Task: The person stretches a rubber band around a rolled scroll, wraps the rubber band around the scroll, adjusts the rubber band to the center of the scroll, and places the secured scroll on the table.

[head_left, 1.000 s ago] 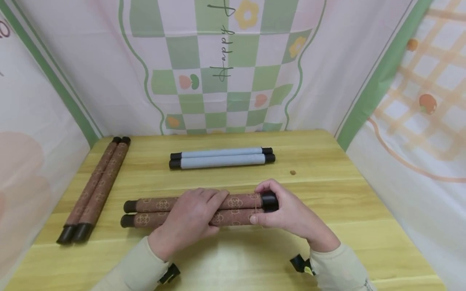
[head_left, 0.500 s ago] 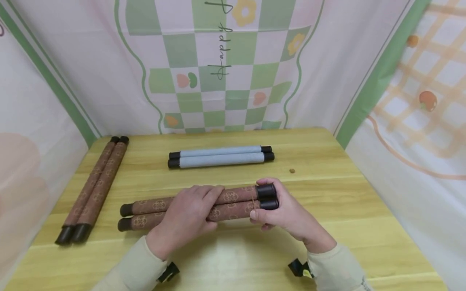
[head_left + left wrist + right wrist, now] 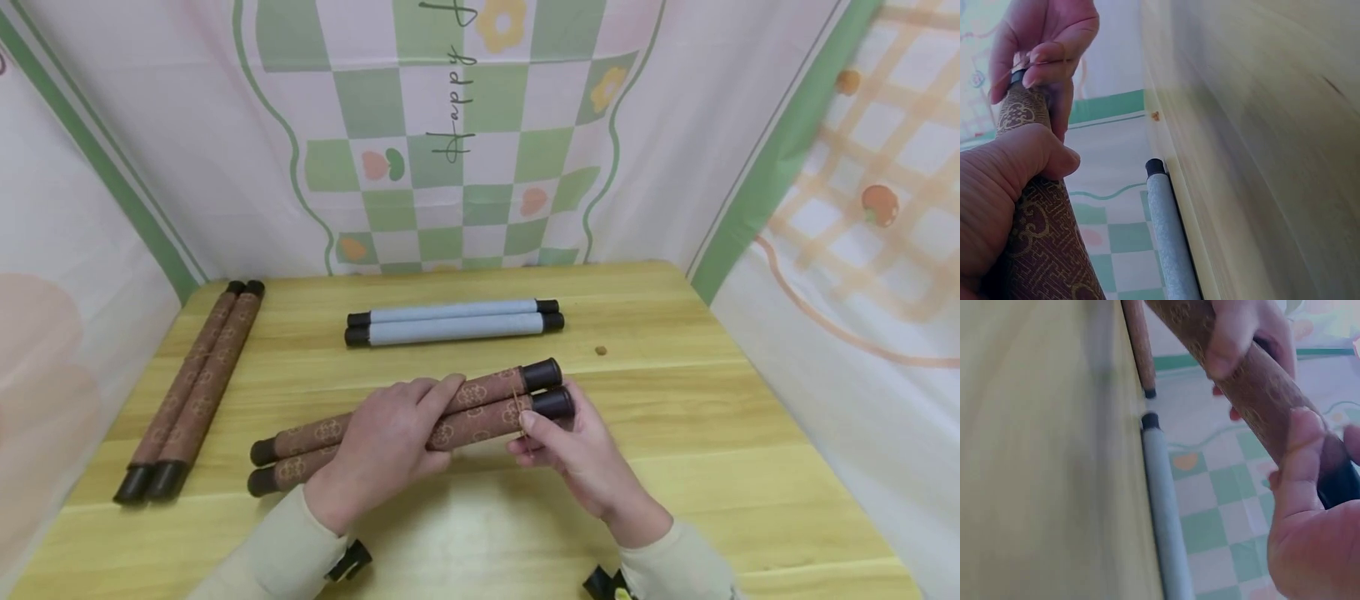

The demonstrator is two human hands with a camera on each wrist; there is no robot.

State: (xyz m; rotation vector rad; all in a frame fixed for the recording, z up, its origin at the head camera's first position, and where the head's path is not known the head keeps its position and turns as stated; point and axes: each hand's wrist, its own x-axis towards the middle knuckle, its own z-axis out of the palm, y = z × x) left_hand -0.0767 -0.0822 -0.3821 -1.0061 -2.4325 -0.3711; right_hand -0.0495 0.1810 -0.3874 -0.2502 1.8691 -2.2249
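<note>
A brown patterned scroll, made of two side-by-side rolls with black end caps, slants up to the right over the table. My left hand grips it around the middle, thumb along the near roll. A thin tan rubber band crosses the rolls close to the right-hand caps. My right hand pinches that band between thumb and fingers beside the cap. In the left wrist view, the band looks drawn out at the fingertips of the right hand. The right wrist view shows the scroll between both hands.
Behind the hands, a pale blue scroll with black caps lies across the wooden table. Another brown scroll lies at the left edge. A small brown speck is right of the blue scroll. Printed cloth walls the table in.
The right end of the scroll has risen, tilting it, and its left end has come slightly nearer. My right hand has shifted from around the caps to below them, at the rubber band.
</note>
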